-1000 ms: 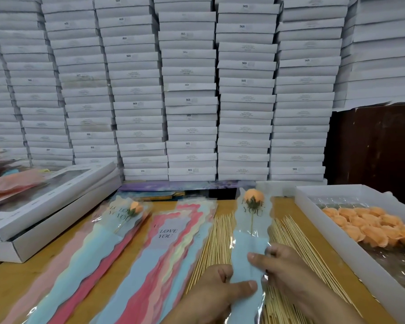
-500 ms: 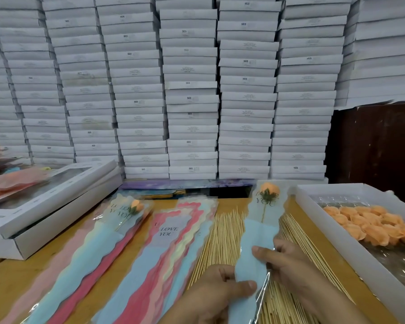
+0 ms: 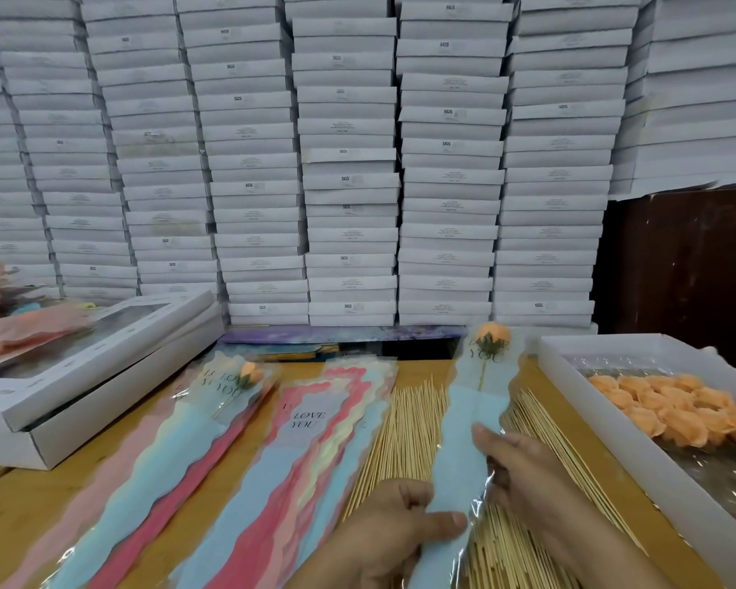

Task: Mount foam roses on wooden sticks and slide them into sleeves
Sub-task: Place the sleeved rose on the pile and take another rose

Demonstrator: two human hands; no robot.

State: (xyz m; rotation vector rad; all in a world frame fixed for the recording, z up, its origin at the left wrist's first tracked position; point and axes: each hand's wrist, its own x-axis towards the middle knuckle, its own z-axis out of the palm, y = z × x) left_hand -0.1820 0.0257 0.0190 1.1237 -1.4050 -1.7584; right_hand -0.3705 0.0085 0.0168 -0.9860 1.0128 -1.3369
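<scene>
A light-blue sleeve (image 3: 468, 423) printed "LOVE YOU" holds an orange foam rose (image 3: 492, 333) on a stick inside its clear top. My left hand (image 3: 394, 529) pinches the sleeve's lower part with thumb on top. My right hand (image 3: 523, 469) grips its right edge a little higher. The sleeve is tilted up to the right over a bed of wooden sticks (image 3: 413, 435). A second sleeved rose (image 3: 249, 369) lies on a pile of sleeves at the left.
A fan of empty coloured sleeves (image 3: 298, 452) lies left of the sticks. A white tray (image 3: 578, 397) of loose orange roses (image 3: 672, 406) stands at right. White boxes (image 3: 103, 359) sit at left. Stacked white boxes (image 3: 349, 163) fill the back.
The held sleeve has swung to the right, its rose end now further right and higher. My right hand has moved up along the sleeve's edge; my left still pinches the lower part.
</scene>
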